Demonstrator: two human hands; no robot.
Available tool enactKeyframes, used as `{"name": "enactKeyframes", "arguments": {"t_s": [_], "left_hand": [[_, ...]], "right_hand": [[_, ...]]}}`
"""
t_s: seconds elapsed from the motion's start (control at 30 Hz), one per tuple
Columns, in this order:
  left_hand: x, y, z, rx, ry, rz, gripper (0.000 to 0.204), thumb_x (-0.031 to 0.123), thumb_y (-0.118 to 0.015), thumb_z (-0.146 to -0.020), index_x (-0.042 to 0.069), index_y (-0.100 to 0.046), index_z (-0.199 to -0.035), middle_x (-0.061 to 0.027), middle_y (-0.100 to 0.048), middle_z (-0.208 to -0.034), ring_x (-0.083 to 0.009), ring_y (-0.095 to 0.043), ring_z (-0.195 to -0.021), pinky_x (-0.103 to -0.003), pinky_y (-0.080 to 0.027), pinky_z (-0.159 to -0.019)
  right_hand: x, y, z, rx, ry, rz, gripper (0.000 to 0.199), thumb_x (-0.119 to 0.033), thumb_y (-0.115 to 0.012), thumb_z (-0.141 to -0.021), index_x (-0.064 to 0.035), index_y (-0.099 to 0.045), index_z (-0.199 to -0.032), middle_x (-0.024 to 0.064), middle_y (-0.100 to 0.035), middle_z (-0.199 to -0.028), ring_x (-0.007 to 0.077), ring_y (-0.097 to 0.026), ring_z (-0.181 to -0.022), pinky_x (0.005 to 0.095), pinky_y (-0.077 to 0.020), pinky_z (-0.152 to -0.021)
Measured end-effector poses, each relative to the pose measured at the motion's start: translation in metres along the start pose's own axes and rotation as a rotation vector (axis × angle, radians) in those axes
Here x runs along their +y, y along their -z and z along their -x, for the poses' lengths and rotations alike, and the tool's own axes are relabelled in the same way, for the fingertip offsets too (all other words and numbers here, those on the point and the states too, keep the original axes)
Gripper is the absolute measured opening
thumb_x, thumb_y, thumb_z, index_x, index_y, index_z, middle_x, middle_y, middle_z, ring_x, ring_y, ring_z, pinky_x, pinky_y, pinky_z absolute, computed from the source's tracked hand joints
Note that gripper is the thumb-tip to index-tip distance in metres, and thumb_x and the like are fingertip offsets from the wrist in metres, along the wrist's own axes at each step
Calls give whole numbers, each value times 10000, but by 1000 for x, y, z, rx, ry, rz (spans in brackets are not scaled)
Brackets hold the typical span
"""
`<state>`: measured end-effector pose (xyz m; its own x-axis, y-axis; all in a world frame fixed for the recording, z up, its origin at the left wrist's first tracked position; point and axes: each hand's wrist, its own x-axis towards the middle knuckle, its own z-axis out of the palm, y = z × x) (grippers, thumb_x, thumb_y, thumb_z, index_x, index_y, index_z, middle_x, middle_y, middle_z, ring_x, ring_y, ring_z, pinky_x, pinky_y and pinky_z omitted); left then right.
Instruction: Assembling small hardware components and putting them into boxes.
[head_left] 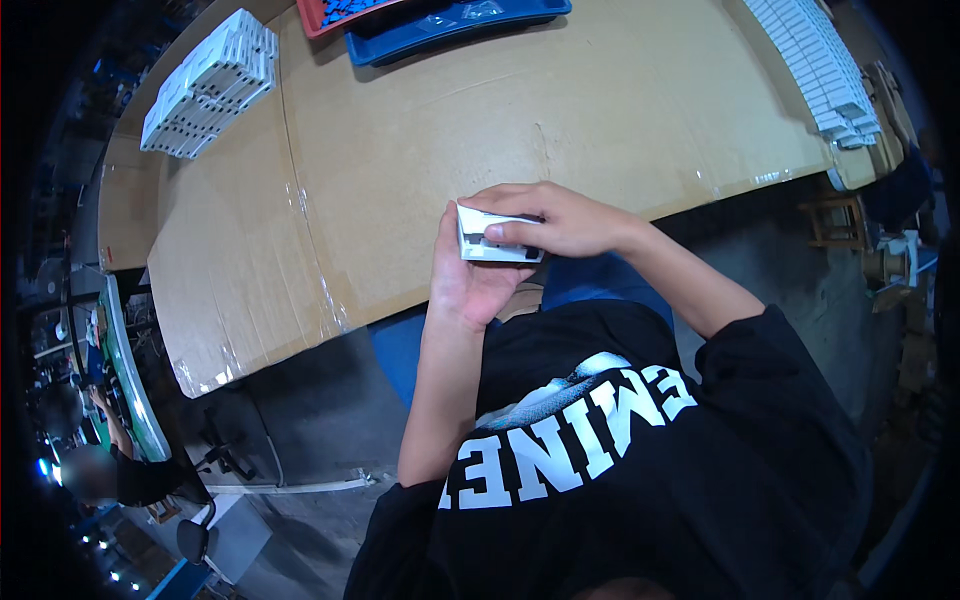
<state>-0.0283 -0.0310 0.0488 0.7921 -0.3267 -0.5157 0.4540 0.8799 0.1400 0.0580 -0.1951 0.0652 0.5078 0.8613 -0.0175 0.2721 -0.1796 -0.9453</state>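
Note:
A small white box (482, 221) with dark markings is held between my two hands at the near edge of the table. My left hand (462, 283) cradles it from the left side and from below, palm turned up. From the right, my right hand (560, 222) closes over it, fingers across its far side and thumb pressed on the face toward me. Part of the box is hidden behind the right fingers.
Brown cardboard with clear tape covers the table (390, 180). At the far left stands a stack of white boxes (212, 85); rows of white boxes (812, 65) line the far right. A red tray (318, 18) of blue parts and a blue tray (375, 48) sit at the back.

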Motion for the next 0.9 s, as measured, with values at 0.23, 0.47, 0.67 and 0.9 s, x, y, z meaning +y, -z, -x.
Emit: {"name": "enactKeyframes", "arguments": {"t_s": [0.23, 0.47, 0.67, 0.9], "left_hand": [[-6, -8, 15, -63, -156, -14, 532, 529, -377, -1091, 108, -544, -1370, -116, -624, -1300, -293, -618, -1218, -490, -507, -1048], [-9, -19, 21, 11, -207, -168, 563, 568, -346, -1095, 123, -512, -1398, -97, -626, -1265, -258, -635, -1188, -456, -545, -982], [-12, -29, 23, 84, -280, -243, 557, 565, -342, -1097, 129, -510, -1400, -92, -636, -1253, -235, -649, -1167, -423, -563, -937], [-5, -48, 35, 67, -300, -329, 584, 572, -328, -1097, 100, -515, -1385, -115, -642, -1224, -238, -665, -1135, -419, -576, -937]], "right_hand": [[-14, -13, 23, 76, 121, 103, 605, -329, -647, -1004, -142, -484, -1557, 170, -416, -1615, 370, -447, -1452, 433, -398, -1167], [-14, -17, 26, 107, 204, 185, 675, -324, -700, -957, -157, -469, -1570, 170, -359, -1647, 383, -399, -1482, 464, -372, -1190], [-13, -11, 22, 81, 309, 303, 747, -515, -609, -980, -127, -427, -1592, 195, -287, -1676, 403, -312, -1533, 492, -330, -1207], [-28, -4, 20, 53, 351, 338, 772, -531, -596, -985, -125, -391, -1608, 222, -253, -1680, 435, -235, -1557, 521, -299, -1218]]}}
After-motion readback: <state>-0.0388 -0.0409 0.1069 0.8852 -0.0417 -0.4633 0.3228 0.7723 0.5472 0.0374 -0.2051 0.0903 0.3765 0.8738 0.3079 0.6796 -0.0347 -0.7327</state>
